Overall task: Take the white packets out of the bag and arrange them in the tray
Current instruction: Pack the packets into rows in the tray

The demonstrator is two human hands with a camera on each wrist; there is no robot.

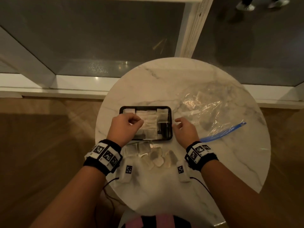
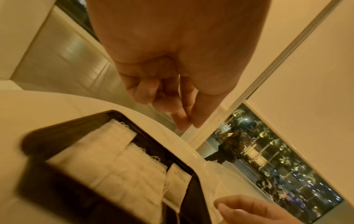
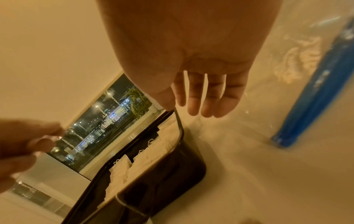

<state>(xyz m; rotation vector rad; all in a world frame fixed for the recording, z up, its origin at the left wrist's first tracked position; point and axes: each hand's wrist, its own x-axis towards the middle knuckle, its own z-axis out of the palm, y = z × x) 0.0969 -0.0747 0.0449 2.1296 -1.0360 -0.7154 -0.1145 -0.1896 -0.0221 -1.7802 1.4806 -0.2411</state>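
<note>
A black tray (image 1: 145,106) sits mid-table on the round marble table, and several white packets (image 1: 148,120) lie in rows inside it. My left hand (image 1: 136,121) hovers over the tray's left half, fingers curled, thumb tip against the index; nothing shows between them in the left wrist view (image 2: 184,119). My right hand (image 1: 178,123) is at the tray's right rim with its fingers relaxed and nearly straight. Its thumb touches the tray's rim (image 3: 178,121). The clear bag (image 1: 210,109) with a blue zip strip (image 1: 222,132) lies crumpled to the right.
Several loose packets (image 1: 154,157) lie on the table between my wrists, in front of the tray. Thin black cables hang off the table's near edge (image 1: 113,180). Beyond the table's far edge runs a white window ledge (image 1: 65,83).
</note>
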